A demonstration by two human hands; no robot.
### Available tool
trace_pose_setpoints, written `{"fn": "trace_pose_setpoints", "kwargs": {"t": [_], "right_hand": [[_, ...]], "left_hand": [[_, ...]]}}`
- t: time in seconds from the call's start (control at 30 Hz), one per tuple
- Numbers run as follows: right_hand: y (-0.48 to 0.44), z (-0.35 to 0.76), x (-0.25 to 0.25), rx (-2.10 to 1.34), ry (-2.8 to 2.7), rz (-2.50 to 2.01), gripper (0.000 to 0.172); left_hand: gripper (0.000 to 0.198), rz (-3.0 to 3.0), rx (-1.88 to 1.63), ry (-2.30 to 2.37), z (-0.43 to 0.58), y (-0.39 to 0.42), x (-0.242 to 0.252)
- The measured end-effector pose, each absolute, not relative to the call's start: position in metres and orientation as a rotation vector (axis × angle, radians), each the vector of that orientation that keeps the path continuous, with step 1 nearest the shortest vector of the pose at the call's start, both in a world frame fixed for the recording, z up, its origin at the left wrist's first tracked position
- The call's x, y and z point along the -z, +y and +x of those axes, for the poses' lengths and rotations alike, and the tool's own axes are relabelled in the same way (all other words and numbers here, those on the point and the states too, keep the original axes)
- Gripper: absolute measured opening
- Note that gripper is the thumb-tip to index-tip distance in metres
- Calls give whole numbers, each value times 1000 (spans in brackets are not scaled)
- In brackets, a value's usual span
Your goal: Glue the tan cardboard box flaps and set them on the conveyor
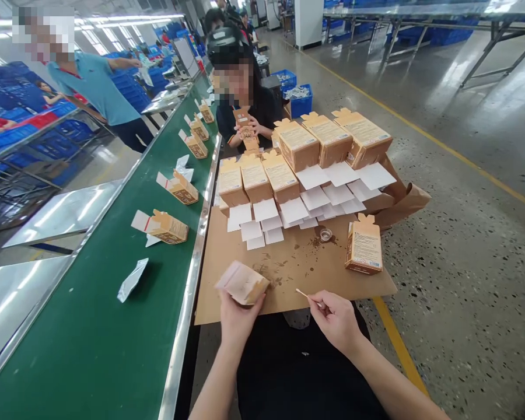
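Observation:
My left hand (238,318) grips a small cardboard box (244,284) from below, thumb on one side and fingers on the other; the box is slightly blurred and tilted over the near left of the cardboard sheet (297,262). Pinched in my right hand (335,321) is a cotton swab (303,293), its pale tip pointing left toward the box but apart from it. Past the swab, a small clear dish (325,234) sits among dark wet spots on the cardboard. One printed carton (364,245) stands upright to the right.
Stacked cartons (284,175) with white flaps hanging forward line the cardboard's far side. On the left runs a green conveyor belt (100,326) carrying open cartons (168,226) and a silvery packet (132,280). A co-worker (269,99) sits opposite holding a carton; another person (100,87) stands beyond the belt.

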State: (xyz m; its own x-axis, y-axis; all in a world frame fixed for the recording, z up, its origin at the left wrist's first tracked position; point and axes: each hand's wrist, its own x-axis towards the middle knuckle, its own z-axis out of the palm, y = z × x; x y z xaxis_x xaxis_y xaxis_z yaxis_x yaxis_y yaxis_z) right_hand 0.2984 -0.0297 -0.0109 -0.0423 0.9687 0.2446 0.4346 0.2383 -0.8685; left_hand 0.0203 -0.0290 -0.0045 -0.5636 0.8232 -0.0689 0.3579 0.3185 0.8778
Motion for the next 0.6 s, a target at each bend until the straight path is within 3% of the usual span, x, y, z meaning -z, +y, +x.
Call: {"fn": "trace_pose_setpoints", "kwargs": {"t": [0.27,0.6], "right_hand": [[-22,326,-1,-740,-1529,-1375,41],[-9,310,-6,-803,-1576,-1263,38]], "left_hand": [[105,500,-1640,2527,-140,-65,-24],[79,494,-1212,2683,-154,-66,-8]]}}
